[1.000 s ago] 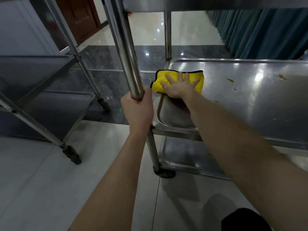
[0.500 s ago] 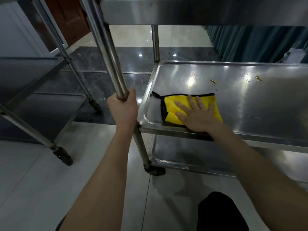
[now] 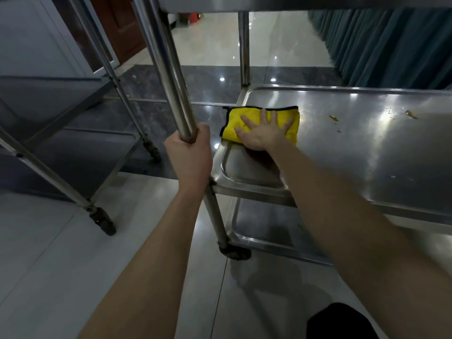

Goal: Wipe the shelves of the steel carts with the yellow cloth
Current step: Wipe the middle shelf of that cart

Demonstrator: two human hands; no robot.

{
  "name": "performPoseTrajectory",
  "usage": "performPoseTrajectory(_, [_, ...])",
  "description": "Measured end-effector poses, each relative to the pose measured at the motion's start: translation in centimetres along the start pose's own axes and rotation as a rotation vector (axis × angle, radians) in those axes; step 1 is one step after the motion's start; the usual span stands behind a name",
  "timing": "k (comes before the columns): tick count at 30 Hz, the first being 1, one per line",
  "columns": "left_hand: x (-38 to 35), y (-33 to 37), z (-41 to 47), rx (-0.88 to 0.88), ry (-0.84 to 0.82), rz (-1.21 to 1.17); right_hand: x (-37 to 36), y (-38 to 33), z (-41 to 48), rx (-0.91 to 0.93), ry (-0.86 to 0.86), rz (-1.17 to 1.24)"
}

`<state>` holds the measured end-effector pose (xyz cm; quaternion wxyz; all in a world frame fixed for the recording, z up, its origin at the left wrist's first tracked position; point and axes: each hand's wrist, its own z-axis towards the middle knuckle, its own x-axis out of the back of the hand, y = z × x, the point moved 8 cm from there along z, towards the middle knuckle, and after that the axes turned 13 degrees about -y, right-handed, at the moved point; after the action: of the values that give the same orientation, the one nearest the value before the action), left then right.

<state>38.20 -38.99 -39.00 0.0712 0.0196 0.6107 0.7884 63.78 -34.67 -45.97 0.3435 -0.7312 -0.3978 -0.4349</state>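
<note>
In the head view, the yellow cloth (image 3: 233, 126) is pressed flat onto the middle shelf (image 3: 367, 162) of the steel cart by the right hand (image 3: 263, 134). Its fingers (image 3: 263, 116) are straight and spread, pointing to the far side. The cloth is folded, with its long axis running left to right. It lies toward the far left corner of the shelf, its left edge at or just over the left rim.

The near left post (image 3: 168, 77) of the cart is gripped by the left hand (image 3: 189, 157), whose fingers are curled round the tube, so the cart is probably being steadied.

Two brownish spots (image 3: 333, 117) are seen on the shelf to the right of the cloth, one near it and one (image 3: 412, 115) well apart, both about level with its far edge. The right hand is the nearer one, so a rightward sweep is called for. A lower shelf (image 3: 264, 231) is seen beneath, and a second cart (image 3: 49, 106) stands to the left.
</note>
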Motion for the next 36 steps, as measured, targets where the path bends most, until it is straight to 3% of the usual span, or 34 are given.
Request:
performPoseTrajectory(6, [0.1, 0.4, -0.3, 0.013, -0.009, 0.023, -5.6, 0.0, -10.0, 0.183, 0.055, -0.083])
performPoseTrajectory(8, [0.2, 0.2, 0.0, 0.03, -0.022, 0.052, -4.9, 3.4, -11.1, 0.114, 0.014, -0.041])
performPoseTrajectory(12, [0.2, 0.1, -0.1, 0.038, -0.06, 0.052, -3.9, 13.1, -14.4, -0.225, 0.079, 0.113])
performPoseTrajectory(14, [0.1, 0.0, 0.1, 0.037, -0.08, 0.072, -3.1, 14.4, -14.8, -0.244, 0.023, 0.136])
performPoseTrajectory(17, [0.5, 0.4, -0.3, 0.025, -0.078, 0.068, -0.8, 14.5, -14.3, -0.13, -0.02, 0.058])
performPoseTrajectory(19, [2.2, 1.5, -2.1, -0.115, 0.094, 0.144, 1.1, 15.4, -14.6, 0.005, 0.146, -0.024])
performPoseTrajectory(21, [1.7, 4.3, -6.2, -0.459, 0.264, 0.372, 1.5, 15.5, -15.1, 0.227, 0.285, -0.075])
performPoseTrajectory(23, [-3.9, 4.9, -8.6, -0.705, 0.041, 0.592, 0.3, 14.5, -15.0, 0.397, 0.242, -0.101])
performPoseTrajectory(24, [-7.2, 4.4, -8.8, -0.716, -0.114, 0.675, -0.7, 14.0, -14.7, 0.416, 0.185, -0.124])
performPoseTrajectory(26, [-12.5, 2.8, -7.8, -0.58, -0.318, 0.763, -2.3, 14.0, -13.9, 0.368, 0.102, -0.124])
performPoseTrajectory(30, [-16.0, -2.5, -4.7, -0.266, -0.488, 1.032, -3.4, 13.9, -13.8, 0.291, 0.143, -0.081])
performPoseTrajectory(32, [-15.5, -5.0, -4.1, -0.172, -0.51, 1.089, -3.2, 14.2, -13.3, 0.225, 0.173, -0.061])
performPoseTrajectory(36, [-15.3, -6.1, -3.8, -0.146, -0.493, 1.108, -2.1, 17.0, -13.0, -0.128, 0.223, 0.135])
